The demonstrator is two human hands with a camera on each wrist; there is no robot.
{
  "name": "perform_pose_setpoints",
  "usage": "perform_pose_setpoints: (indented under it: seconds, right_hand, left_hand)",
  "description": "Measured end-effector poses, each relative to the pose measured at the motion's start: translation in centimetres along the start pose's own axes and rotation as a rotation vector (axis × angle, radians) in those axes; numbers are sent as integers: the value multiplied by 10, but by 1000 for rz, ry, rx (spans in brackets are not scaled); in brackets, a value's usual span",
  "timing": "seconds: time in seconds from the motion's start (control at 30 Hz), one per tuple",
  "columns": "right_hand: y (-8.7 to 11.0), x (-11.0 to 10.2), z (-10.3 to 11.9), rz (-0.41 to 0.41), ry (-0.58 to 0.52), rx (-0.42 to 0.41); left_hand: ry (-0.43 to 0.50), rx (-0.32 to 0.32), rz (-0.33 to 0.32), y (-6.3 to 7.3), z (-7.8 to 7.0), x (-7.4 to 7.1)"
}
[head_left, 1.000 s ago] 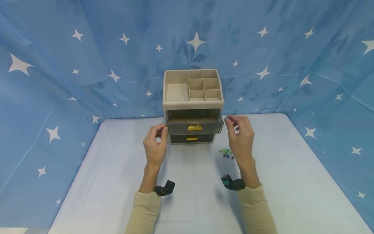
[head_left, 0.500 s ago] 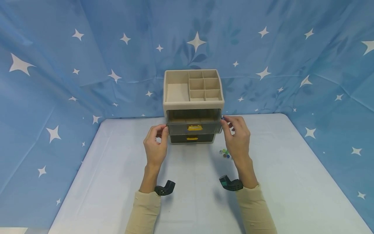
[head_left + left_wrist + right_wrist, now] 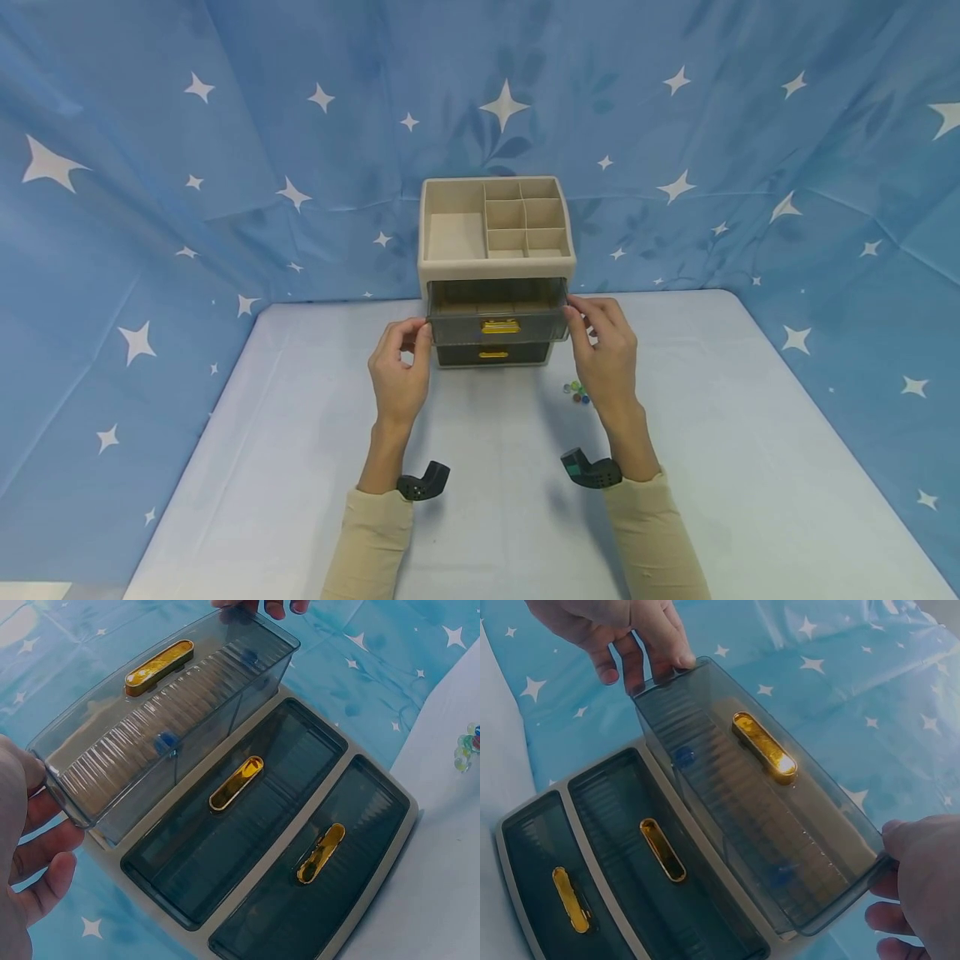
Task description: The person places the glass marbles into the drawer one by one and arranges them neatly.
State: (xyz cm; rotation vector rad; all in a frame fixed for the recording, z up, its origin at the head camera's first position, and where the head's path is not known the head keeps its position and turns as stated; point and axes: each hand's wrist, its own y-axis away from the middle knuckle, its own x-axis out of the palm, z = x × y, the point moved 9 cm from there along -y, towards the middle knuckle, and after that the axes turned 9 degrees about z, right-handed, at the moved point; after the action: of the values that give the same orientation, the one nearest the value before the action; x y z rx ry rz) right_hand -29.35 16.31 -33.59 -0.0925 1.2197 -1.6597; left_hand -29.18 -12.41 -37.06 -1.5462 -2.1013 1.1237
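The top drawer (image 3: 457,327) of a cream desktop organizer (image 3: 495,271) is pulled out, its front clear grey with a gold handle (image 3: 500,326). At its left front corner my left hand (image 3: 399,371) pinches the edge between thumb and fingers. My right hand (image 3: 606,350) grips the right front corner, thumb on the front and fingers behind. Through the drawer's clear wall two blue marbles (image 3: 165,742) show, one nearer each end. Below it the middle drawer (image 3: 281,791) and lowest drawer (image 3: 356,847) are closed.
Several coloured marbles (image 3: 577,392) lie on the white tablecloth (image 3: 495,483) right of the organizer, partly hidden by my right hand. Dividers split the organizer's top tray (image 3: 457,237) into compartments. A blue star-patterned curtain (image 3: 315,167) hangs close behind.
My right hand has moved left onto the drawer's right corner. The blue marble at its fingertips is out of sight there now. The left hand has stayed in place.
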Motion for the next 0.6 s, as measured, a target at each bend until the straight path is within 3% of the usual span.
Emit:
perform_pose_setpoints:
  seconds: [0.6]
  right_hand:
    - [0, -1, 0, 12, -5, -4]
  left_hand:
    - [4, -17, 17, 0, 3, 1]
